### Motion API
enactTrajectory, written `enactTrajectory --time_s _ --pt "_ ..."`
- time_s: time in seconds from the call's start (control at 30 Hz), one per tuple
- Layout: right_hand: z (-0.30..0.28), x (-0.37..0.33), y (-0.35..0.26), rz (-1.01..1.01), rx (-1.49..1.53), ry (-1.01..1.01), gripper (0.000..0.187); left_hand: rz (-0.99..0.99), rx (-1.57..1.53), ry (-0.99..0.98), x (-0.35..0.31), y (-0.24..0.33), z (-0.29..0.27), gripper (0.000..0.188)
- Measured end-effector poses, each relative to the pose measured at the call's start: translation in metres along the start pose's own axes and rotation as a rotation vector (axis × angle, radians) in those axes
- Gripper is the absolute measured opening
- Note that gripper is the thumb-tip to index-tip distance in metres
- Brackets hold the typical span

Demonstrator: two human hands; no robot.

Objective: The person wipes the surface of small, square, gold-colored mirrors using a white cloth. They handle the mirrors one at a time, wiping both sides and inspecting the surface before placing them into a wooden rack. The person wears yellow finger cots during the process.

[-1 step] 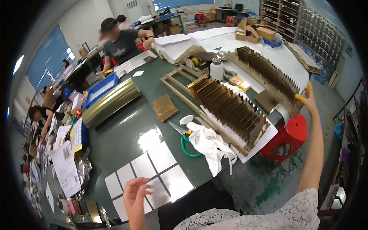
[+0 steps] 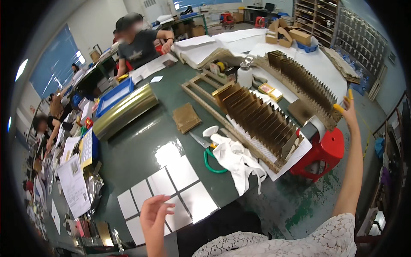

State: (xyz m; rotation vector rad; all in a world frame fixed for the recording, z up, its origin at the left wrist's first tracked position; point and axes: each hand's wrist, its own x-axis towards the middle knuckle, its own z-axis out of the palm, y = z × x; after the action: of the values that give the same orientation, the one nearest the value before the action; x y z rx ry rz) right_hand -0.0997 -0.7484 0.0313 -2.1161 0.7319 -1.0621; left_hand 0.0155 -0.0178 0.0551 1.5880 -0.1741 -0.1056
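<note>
Against the earlier frame, our view sits slightly further toward three o'clock. At seven, our left hand stays loosely curled, empty, over white cards; at three, our right hand stays spread, released, near the two-o'clock plate rack, contact unclear.

From my end, feed's bright o/all. Hard glare on green tabletop just beyond L fingers, w/ softer sheen on gold roll farther off. Light strip far L of fingers is blown out. Fisheye dist. bends edges; rim goes black. Bkgd past fingers soft, I see co-worker's head blurred.
</note>
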Motion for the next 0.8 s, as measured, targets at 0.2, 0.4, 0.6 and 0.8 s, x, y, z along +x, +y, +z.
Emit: enactTrajectory --time_s 0.2,0.4,0.6,0.8 --pt "0.062 -0.158 -0.244 -0.076 0.53 -0.309 0.122 0.178 0.177 -0.437 -0.012 0.0 0.062 0.038" --pt "0.139 -0.27 -0.334 -0.293 0.426 -0.977 0.132 0.393 0.191 -0.588 -0.021 0.013 0.075 0.06" --pt "0.211 -0.307 -0.369 -0.318 0.385 -1.091 0.105 0.057 0.115 -0.3 -0.034 -0.006 0.02 0.048" --pt "0.229 -0.313 -0.375 0.038 0.655 -1.127 0.057 -0.253 -0.614 -0.187 -0.021 -0.036 -0.041 0.049"
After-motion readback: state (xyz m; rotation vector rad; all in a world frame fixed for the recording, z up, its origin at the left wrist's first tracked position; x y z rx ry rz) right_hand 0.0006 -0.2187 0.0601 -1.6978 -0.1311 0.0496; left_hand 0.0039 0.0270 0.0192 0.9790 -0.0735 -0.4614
